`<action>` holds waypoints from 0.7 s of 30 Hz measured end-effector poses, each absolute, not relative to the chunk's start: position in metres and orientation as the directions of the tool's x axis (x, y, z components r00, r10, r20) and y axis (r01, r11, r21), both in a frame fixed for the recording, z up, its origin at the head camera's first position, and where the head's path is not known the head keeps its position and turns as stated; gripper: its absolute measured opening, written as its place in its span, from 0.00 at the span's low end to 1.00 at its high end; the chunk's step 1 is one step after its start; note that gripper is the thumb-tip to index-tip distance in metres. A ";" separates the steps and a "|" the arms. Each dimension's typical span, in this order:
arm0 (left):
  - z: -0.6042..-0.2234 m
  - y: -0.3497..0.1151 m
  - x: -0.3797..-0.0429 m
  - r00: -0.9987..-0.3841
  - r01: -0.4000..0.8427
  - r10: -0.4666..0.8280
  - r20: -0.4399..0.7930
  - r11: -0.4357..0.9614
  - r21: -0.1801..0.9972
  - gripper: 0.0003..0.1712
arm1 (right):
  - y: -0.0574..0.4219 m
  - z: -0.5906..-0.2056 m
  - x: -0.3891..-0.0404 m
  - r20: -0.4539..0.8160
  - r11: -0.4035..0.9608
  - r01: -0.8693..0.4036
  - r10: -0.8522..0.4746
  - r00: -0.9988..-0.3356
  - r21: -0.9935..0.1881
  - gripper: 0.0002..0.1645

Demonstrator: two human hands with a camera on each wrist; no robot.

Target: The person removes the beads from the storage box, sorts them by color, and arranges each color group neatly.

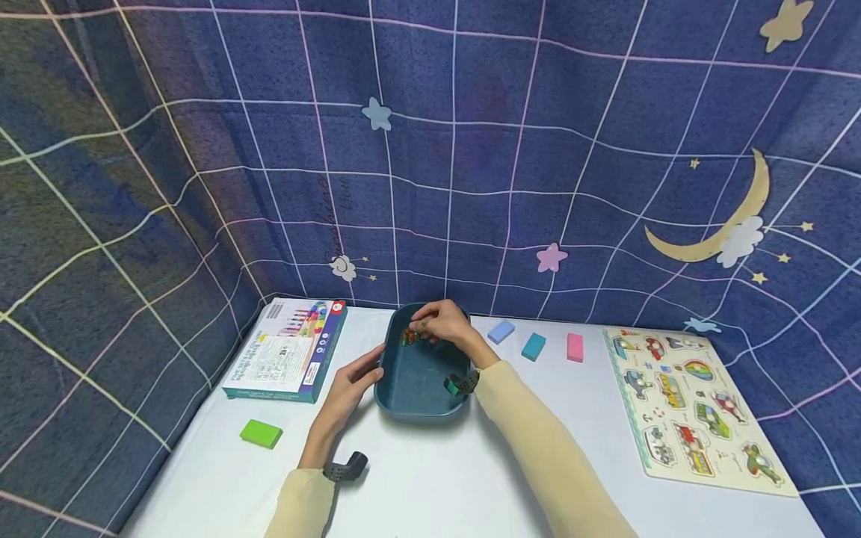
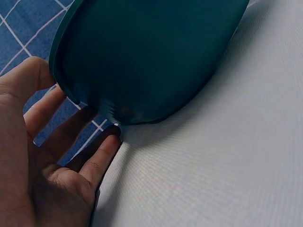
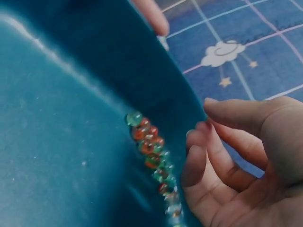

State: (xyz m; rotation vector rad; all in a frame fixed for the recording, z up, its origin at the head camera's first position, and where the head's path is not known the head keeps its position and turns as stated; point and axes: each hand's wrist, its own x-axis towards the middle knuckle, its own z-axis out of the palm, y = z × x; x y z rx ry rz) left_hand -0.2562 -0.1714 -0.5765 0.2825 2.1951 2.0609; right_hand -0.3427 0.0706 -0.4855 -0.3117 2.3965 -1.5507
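Your tub (image 1: pixel 424 385) looks like smooth plastic, softly shiny; its beads (image 3: pixel 152 146) look glassy and glossy. Your table (image 1: pixel 417 478) wears finely textured cloth (image 2: pixel 213 161), and the curtain (image 1: pixel 480 168) is matt fabric.

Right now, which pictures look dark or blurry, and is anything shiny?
Head view: bright, with the white table well lit; left wrist view: dimmer, a soft shadow on the table beside the tub; right wrist view: a pale streak of glare inside the tub, and the beads get blurry toward the bottom edge.
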 end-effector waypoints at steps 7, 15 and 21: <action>-0.575 -0.171 -0.256 -0.971 0.056 0.234 0.044 0.048 0.997 0.33 | 0.061 -0.499 -0.348 -0.084 0.541 -0.110 -0.323 -0.943 -0.834 0.09; -0.575 -0.170 -0.255 -0.969 0.060 0.243 0.045 0.056 0.997 0.32 | 0.055 -0.514 -0.344 -0.116 0.637 -0.160 -0.369 -0.922 -0.754 0.12; -0.575 -0.170 -0.255 -0.970 0.062 0.241 0.043 0.070 0.996 0.32 | 0.053 -0.519 -0.343 -0.088 0.653 -0.208 -0.389 -0.917 -0.728 0.12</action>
